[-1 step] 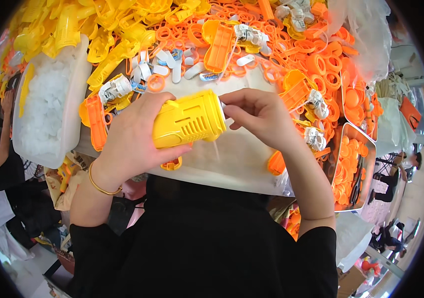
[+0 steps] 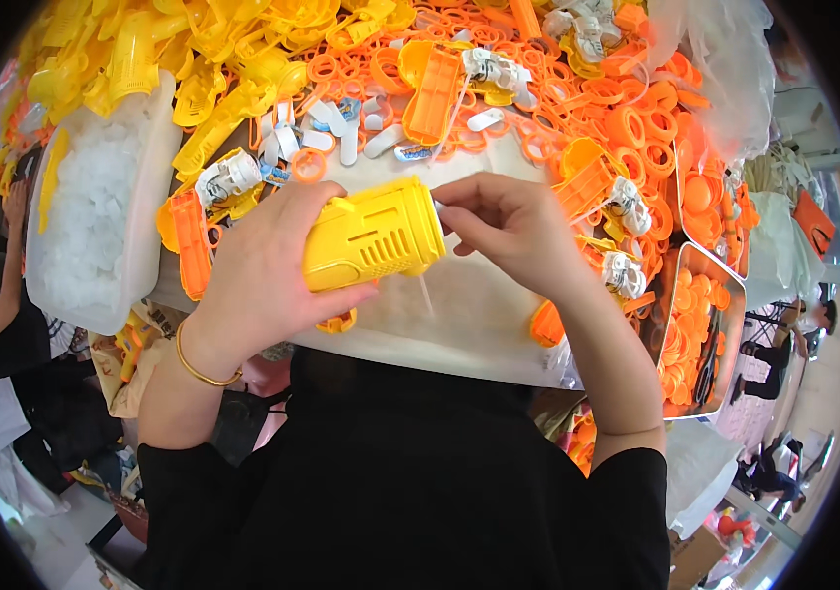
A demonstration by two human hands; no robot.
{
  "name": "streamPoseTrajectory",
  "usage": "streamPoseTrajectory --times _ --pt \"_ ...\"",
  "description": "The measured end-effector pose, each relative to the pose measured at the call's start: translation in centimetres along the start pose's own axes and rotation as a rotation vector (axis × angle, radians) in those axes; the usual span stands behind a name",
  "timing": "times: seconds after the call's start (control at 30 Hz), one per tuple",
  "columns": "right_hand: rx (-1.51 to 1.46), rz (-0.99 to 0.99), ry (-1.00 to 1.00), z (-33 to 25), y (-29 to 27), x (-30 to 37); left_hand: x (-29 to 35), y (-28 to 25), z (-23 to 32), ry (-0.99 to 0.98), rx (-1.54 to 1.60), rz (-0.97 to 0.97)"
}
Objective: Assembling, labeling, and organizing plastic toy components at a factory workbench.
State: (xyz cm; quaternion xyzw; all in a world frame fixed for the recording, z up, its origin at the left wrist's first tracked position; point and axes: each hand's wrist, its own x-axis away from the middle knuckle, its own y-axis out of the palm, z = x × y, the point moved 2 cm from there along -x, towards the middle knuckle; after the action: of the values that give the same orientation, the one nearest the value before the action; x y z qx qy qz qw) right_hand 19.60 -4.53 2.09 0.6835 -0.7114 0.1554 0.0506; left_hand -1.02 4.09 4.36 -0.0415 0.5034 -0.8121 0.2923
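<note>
My left hand (image 2: 277, 258) is wrapped round a yellow plastic casing (image 2: 373, 236), which has slots and rows of small holes in its side. The casing lies nearly level above the pale table sheet, its round open end to the right. At that end my right hand (image 2: 504, 221) is closed, thumb and fingertips pinched on a small white part (image 2: 439, 208) at the rim. Most of the white part is hidden by the fingers and the casing. A thin pale strand (image 2: 427, 295) hangs below the rim. Beneath my left hand an orange-and-yellow piece (image 2: 339, 322) shows in part.
Several orange-and-yellow assemblies with white mechanisms (image 2: 230, 175) surround the pale sheet (image 2: 459, 344). Yellow shells (image 2: 233, 108) and orange rings (image 2: 627, 126) pile up behind. A white tub (image 2: 150, 211) of translucent pieces stands left; a metal tray (image 2: 730, 344) with orange discs and scissors (image 2: 706, 369) stands right.
My right fingertips have come slightly closer to the casing's open end, and less of the white part shows. My left hand still holds the casing in nearly the same place.
</note>
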Motion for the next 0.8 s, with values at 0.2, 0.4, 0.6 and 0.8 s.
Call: streamPoseTrajectory --times 0.2,0.4,0.6,0.8 --pt "1.002 0.569 -0.503 1.7 -1.8 -1.8 -1.3 0.6 -0.9 -0.101 -0.043 -0.047" --pt "-0.406 -0.142 -0.147 0.9 0.5 3.8 0.3 2.6 -0.5 -0.099 0.425 0.203" --pt "0.272 0.077 -0.377 -1.3 0.9 4.4 0.9 3.4 0.1 0.010 0.648 0.228" --pt "0.322 0.123 -0.348 -1.3 0.5 2.9 0.4 5.0 -1.2 -0.228 1.056 -0.127"
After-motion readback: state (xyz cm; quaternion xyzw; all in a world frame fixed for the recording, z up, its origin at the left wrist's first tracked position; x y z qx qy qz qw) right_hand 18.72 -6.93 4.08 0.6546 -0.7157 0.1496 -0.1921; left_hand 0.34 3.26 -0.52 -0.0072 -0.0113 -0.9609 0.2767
